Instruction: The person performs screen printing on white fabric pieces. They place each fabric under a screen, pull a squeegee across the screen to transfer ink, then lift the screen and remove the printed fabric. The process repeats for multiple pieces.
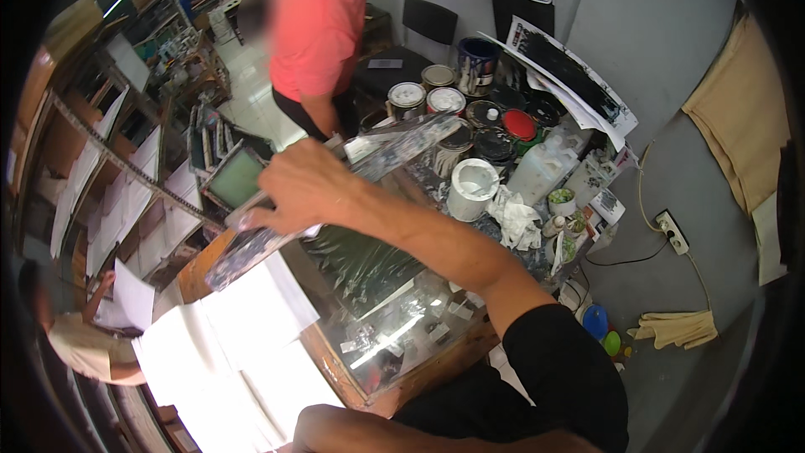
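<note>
My right hand (302,187) reaches across from the right, its fingers closed around a long, paint-stained frame bar (398,151). The bar slants over the worktable, and part of it is hidden behind the hand. Below it lies a dark green panel (369,264) under shiny clear film. White paper sheets (226,352) are spread at the table's left side, beneath the bar's near end. At the bottom edge my left arm (360,432) shows bent; its fingers are out of sight.
Paint cans (407,99), a white tub (473,189), plastic jugs (541,169) and crumpled tissue (513,218) crowd the table's right side. A person in a pink shirt (317,25) stands across the table. Another person (88,348) handles paper by the drying racks (126,159) at left.
</note>
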A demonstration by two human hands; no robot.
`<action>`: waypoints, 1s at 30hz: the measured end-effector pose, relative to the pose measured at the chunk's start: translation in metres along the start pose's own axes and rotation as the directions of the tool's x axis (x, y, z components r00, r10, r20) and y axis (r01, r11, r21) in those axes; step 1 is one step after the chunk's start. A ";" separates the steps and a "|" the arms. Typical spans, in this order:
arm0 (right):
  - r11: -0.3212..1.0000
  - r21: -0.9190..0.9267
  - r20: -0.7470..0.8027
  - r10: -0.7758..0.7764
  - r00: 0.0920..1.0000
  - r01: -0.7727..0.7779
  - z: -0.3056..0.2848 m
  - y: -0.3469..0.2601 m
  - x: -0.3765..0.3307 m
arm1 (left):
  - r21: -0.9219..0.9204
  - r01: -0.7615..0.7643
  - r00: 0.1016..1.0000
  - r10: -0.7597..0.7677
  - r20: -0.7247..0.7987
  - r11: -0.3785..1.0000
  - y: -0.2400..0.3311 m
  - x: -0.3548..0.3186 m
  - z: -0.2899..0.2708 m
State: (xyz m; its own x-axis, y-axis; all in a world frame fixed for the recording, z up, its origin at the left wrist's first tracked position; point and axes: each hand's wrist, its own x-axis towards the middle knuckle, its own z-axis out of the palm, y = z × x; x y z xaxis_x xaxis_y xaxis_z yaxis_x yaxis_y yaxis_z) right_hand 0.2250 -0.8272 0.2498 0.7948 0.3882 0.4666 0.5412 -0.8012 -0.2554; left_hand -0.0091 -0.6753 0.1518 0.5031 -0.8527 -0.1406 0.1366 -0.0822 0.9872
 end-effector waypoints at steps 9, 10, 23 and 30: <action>0.990 -0.116 -0.001 0.081 0.997 -0.081 -0.009 -0.003 -0.007 | -0.272 0.208 0.925 -0.279 -0.258 0.939 -0.058 -0.132 -0.034; 0.990 -0.117 -0.012 0.071 0.997 -0.072 -0.008 -0.003 -0.006 | -0.233 0.281 0.837 -0.356 -0.416 0.931 -0.080 -0.159 -0.037; 0.934 -0.338 -0.022 0.116 0.993 -0.116 0.018 0.030 -0.052 | -0.180 0.838 0.442 -0.835 -0.329 0.514 -0.458 -0.367 0.087; 0.932 -0.297 0.122 0.252 0.960 -0.207 0.007 0.058 -0.047 | 0.040 0.765 0.583 -0.664 -0.469 0.643 -0.327 -0.354 0.050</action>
State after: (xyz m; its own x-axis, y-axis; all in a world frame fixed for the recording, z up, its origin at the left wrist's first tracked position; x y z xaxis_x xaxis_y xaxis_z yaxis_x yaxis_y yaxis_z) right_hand 0.2211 -0.8884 0.2074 0.9328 0.2265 0.2802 0.2585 -0.9625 -0.0826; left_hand -0.2746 -0.3723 -0.1172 0.6026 -0.2006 -0.7724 0.4383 -0.7257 0.5304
